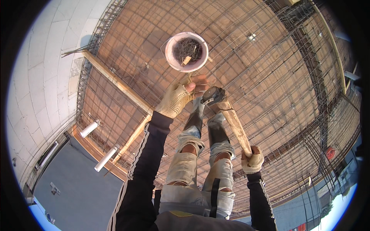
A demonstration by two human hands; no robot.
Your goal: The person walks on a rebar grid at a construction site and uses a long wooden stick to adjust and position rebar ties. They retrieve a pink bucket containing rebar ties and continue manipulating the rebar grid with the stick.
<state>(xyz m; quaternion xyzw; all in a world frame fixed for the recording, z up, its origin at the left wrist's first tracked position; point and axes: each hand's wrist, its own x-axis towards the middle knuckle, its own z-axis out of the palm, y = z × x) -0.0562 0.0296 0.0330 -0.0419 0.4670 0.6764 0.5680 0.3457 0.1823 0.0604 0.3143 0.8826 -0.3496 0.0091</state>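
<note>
My right hand [253, 160], in a cream knitted glove, is wrapped round the lower end of a hammer's wooden handle [236, 126]. The dark hammer head [213, 96] is up at the middle of the view, in front of my shins. Just left of it my left hand [181, 94] wears a fingerless knitted glove. Its bare fingers are stretched to the right and apart, with no object visible in them. Beyond the fingers stands a whitish bucket [168, 54] holding a tangle of dark wire [187, 49] and a small pale wood piece [187, 60].
A rebar grid [246, 65] spans the brown boarding under my feet. Wooden boards [115, 80] cross at the left, near two white pipes [89, 128]. A pale block wall [46, 73] rises at the far left. Denser bar cages [308, 50] run along the right.
</note>
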